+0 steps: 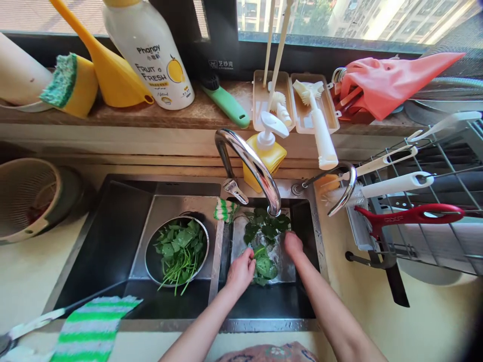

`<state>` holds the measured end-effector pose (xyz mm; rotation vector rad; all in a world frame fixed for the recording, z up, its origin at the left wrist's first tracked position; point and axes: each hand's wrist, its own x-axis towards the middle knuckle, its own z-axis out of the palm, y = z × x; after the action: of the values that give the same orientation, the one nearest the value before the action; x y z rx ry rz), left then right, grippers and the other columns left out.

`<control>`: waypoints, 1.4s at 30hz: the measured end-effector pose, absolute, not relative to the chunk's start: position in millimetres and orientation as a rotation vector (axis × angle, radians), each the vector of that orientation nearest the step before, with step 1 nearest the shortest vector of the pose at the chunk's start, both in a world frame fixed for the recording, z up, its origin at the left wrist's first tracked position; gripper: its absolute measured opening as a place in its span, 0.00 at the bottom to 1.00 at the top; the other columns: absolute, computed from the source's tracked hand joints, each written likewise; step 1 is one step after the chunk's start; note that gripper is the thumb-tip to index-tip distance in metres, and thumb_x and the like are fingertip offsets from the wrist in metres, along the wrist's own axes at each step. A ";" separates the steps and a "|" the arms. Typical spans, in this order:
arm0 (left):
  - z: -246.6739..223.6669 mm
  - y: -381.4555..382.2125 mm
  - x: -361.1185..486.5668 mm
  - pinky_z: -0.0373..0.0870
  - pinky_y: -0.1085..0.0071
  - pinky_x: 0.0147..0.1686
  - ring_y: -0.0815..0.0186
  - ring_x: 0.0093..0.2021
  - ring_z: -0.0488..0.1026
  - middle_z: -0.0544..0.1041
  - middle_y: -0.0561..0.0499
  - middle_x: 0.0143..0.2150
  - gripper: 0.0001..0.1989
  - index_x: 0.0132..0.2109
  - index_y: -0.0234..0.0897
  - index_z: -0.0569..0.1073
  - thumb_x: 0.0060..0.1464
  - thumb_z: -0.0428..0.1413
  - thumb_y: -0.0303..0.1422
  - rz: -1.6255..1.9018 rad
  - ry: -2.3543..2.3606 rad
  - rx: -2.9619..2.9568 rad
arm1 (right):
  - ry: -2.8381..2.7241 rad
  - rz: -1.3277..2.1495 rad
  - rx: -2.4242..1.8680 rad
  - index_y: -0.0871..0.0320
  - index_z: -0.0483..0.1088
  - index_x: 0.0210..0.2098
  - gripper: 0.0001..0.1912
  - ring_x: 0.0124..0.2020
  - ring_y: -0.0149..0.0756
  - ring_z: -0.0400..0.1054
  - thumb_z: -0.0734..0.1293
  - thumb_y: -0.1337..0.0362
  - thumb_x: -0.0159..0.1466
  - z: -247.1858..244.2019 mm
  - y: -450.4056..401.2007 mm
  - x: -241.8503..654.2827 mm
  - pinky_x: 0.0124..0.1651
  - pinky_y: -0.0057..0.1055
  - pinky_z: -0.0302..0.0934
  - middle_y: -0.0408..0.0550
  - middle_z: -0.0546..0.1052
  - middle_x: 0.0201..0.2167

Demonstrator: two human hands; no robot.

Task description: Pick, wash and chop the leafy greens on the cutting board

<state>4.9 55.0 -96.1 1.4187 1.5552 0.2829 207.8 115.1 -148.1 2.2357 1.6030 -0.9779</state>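
Observation:
Both hands are inside the small right basin of the sink [320, 241]. My left hand [241, 271] is pinched on a leafy green sprig [265, 267], whose broad leaves hang to its right. My right hand [293, 244] is closed at the basin's right side, at the edge of a darker bunch of leafy greens [260, 223] below the faucet [260, 168]. Water shows between the two clumps. In the left basin stands a round pot [206, 251] holding more leafy greens [183, 246], with thin stems hanging over its front rim.
A striped cloth [225, 210] lies on the divider, another [94, 329] at the front left. Behind the faucet is a yellow soap dispenser [264, 151]. A wire rack with red-handled scissors [418, 216] stands right, a colander [30, 201] left. Bottles and brushes line the sill [211, 113].

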 end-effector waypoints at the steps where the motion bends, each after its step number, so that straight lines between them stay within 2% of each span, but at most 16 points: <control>1: -98.0 55.6 2.8 0.54 0.74 0.25 0.70 0.21 0.62 0.63 0.59 0.19 0.02 0.34 0.40 0.63 0.52 0.47 0.30 0.284 1.579 1.370 | 1.607 -0.914 2.248 0.61 0.68 0.45 0.16 0.46 0.42 0.66 0.54 0.71 0.62 -154.6 122.1 207.3 0.41 0.33 0.57 0.62 0.70 0.46; 4: -103.9 54.2 1.9 0.54 0.76 0.20 0.70 0.16 0.62 0.62 0.61 0.16 0.02 0.34 0.41 0.60 0.53 0.46 0.34 0.304 1.537 0.978 | 1.669 -0.811 2.253 0.58 0.67 0.47 0.19 0.54 0.45 0.57 0.53 0.74 0.62 -169.2 130.3 199.2 0.49 0.39 0.53 0.61 0.65 0.52; 7: -107.3 50.5 3.2 0.56 0.77 0.19 0.70 0.18 0.66 0.68 0.58 0.19 0.07 0.34 0.41 0.60 0.49 0.51 0.37 0.463 1.433 0.560 | 1.692 -0.827 2.253 0.60 0.69 0.42 0.17 0.54 0.46 0.58 0.53 0.75 0.61 -173.8 120.7 191.4 0.51 0.43 0.50 0.62 0.68 0.49; 10: -108.4 49.2 2.5 0.60 0.77 0.23 0.69 0.25 0.70 0.73 0.53 0.25 0.09 0.31 0.39 0.64 0.44 0.57 0.35 0.640 1.402 0.532 | 1.663 -0.941 2.270 0.61 0.68 0.40 0.15 0.45 0.44 0.66 0.54 0.75 0.60 -168.5 102.5 192.1 0.45 0.38 0.56 0.60 0.73 0.39; 13: -109.8 50.4 6.6 0.61 0.77 0.25 0.68 0.26 0.71 0.73 0.52 0.24 0.07 0.27 0.38 0.66 0.44 0.58 0.34 0.664 1.413 0.605 | 1.665 -1.087 2.297 0.59 0.64 0.42 0.11 0.33 0.37 0.70 0.56 0.69 0.61 -156.9 82.9 194.4 0.35 0.30 0.60 0.51 0.75 0.31; 16: -111.0 48.8 20.5 0.61 0.76 0.24 0.68 0.24 0.71 0.73 0.55 0.22 0.09 0.31 0.39 0.64 0.44 0.59 0.30 0.654 1.458 0.520 | 1.665 -1.537 2.395 0.57 0.61 0.40 0.09 0.29 0.35 0.70 0.56 0.63 0.61 -144.2 61.8 185.7 0.31 0.27 0.60 0.45 0.73 0.26; 18: -111.2 44.8 31.0 0.62 0.75 0.25 0.68 0.24 0.72 0.74 0.56 0.23 0.12 0.35 0.40 0.62 0.45 0.59 0.29 0.628 1.483 0.334 | 1.615 -1.937 2.444 0.56 0.61 0.36 0.07 0.27 0.35 0.69 0.56 0.62 0.60 -136.2 46.7 173.1 0.29 0.27 0.61 0.43 0.71 0.23; 19: -111.3 42.2 34.9 0.63 0.74 0.26 0.68 0.25 0.72 0.74 0.55 0.25 0.12 0.36 0.39 0.62 0.46 0.58 0.30 0.608 1.466 0.212 | 1.621 -2.026 2.454 0.56 0.61 0.35 0.06 0.27 0.35 0.69 0.57 0.61 0.60 -132.2 39.3 166.1 0.30 0.28 0.60 0.43 0.71 0.23; 22: -112.8 35.2 38.1 0.67 0.70 0.33 0.67 0.27 0.74 0.75 0.51 0.28 0.10 0.35 0.36 0.64 0.49 0.56 0.36 0.548 1.300 -0.119 | 1.868 -1.701 2.418 0.56 0.65 0.31 0.05 0.30 0.35 0.67 0.58 0.63 0.59 -120.2 23.4 149.0 0.34 0.29 0.59 0.44 0.72 0.26; 24: -115.0 33.0 34.1 0.67 0.68 0.35 0.68 0.27 0.73 0.75 0.51 0.28 0.11 0.34 0.35 0.65 0.50 0.55 0.38 0.540 1.238 -0.212 | 2.029 -1.524 2.210 0.56 0.67 0.31 0.05 0.32 0.35 0.67 0.60 0.66 0.57 -112.9 24.8 145.5 0.35 0.28 0.58 0.45 0.73 0.28; 27: -117.3 33.1 25.9 0.64 0.71 0.33 0.70 0.25 0.73 0.75 0.54 0.26 0.07 0.33 0.36 0.64 0.51 0.56 0.33 0.542 1.350 -0.241 | 2.082 -1.496 1.847 0.56 0.70 0.31 0.05 0.30 0.32 0.68 0.62 0.65 0.57 -106.7 57.3 156.4 0.33 0.23 0.58 0.42 0.75 0.27; 29: -116.8 33.7 22.2 0.62 0.74 0.32 0.71 0.26 0.74 0.77 0.53 0.28 0.06 0.33 0.37 0.63 0.52 0.54 0.32 0.583 1.427 -0.222 | 1.990 -1.246 1.900 0.55 0.71 0.32 0.08 0.31 0.30 0.69 0.61 0.62 0.60 -108.6 96.8 171.9 0.34 0.22 0.59 0.43 0.76 0.29; 32: -113.4 33.4 19.2 0.62 0.74 0.32 0.70 0.28 0.75 0.77 0.52 0.28 0.07 0.32 0.37 0.63 0.53 0.53 0.34 0.731 1.447 -0.186 | 1.828 -0.933 2.112 0.60 0.69 0.43 0.14 0.42 0.38 0.69 0.55 0.68 0.63 -121.3 157.6 195.2 0.41 0.29 0.59 0.57 0.74 0.41; 35: -109.7 32.9 14.8 0.64 0.74 0.31 0.69 0.28 0.75 0.77 0.51 0.27 0.08 0.32 0.37 0.64 0.50 0.56 0.34 0.841 1.399 -0.241 | 1.691 -0.830 2.130 0.66 0.69 0.43 0.14 0.42 0.44 0.70 0.56 0.72 0.61 -135.9 189.6 207.0 0.40 0.35 0.60 0.66 0.73 0.41; 38: -105.8 34.6 8.3 0.66 0.73 0.31 0.67 0.27 0.74 0.76 0.50 0.23 0.07 0.29 0.35 0.66 0.48 0.58 0.30 0.861 1.309 -0.332 | 1.667 -0.817 2.095 0.66 0.71 0.39 0.12 0.39 0.44 0.71 0.58 0.70 0.61 -137.4 189.9 211.1 0.39 0.35 0.61 0.64 0.75 0.36; 42: -97.7 39.5 6.6 0.69 0.72 0.33 0.65 0.29 0.76 0.76 0.48 0.22 0.06 0.27 0.33 0.67 0.48 0.57 0.26 0.867 1.222 -0.337 | 1.738 -0.782 2.114 0.61 0.70 0.41 0.13 0.40 0.42 0.70 0.58 0.64 0.63 -113.5 165.6 215.0 0.38 0.31 0.60 0.58 0.76 0.37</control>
<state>6.6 39.5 -97.7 -0.3368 1.2223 0.8668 215.0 165.6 -113.5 2.1142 1.7377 -0.7825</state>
